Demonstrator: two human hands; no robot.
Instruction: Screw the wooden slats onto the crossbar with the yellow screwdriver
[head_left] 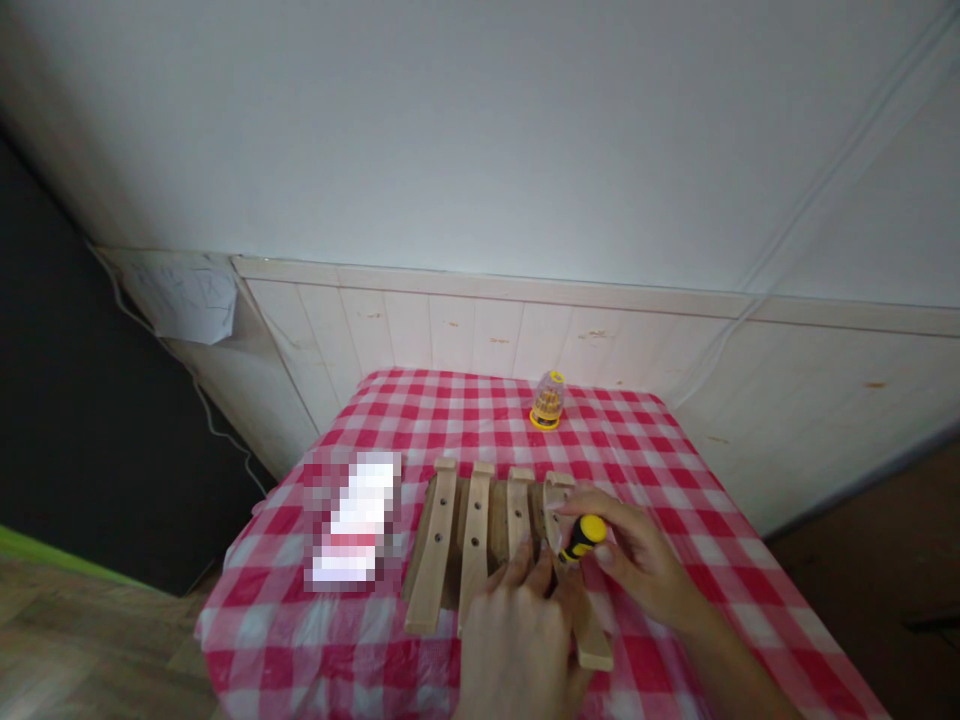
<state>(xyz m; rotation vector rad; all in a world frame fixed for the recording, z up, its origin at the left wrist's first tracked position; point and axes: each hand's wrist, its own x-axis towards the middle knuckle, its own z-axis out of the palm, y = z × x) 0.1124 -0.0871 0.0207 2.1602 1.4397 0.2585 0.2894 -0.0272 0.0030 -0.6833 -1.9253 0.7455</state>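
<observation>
A dark wooden board [455, 570] lies on the table with several pale wooden slats across it, each with a curved upper end. Dark screw heads show in the slats, two of them in the leftmost slat [431, 585]. My left hand [517, 640] rests over the right-hand slats, fingers stretched out flat and touching the wood. In my right hand [641, 555] is a black and yellow screwdriver [585, 538], gripped by the fingers and tilted over the rightmost slat [592, 635]. Its tip is hidden by my fingers.
A clear-domed bit case [548, 402] with a yellow base stands toward the back of the red-checked tablecloth [450, 400]. Left of the board lies a blurred white item [360, 515]. A panelled wall [472, 330] rises behind the table, and a dark panel [112, 400] stands left.
</observation>
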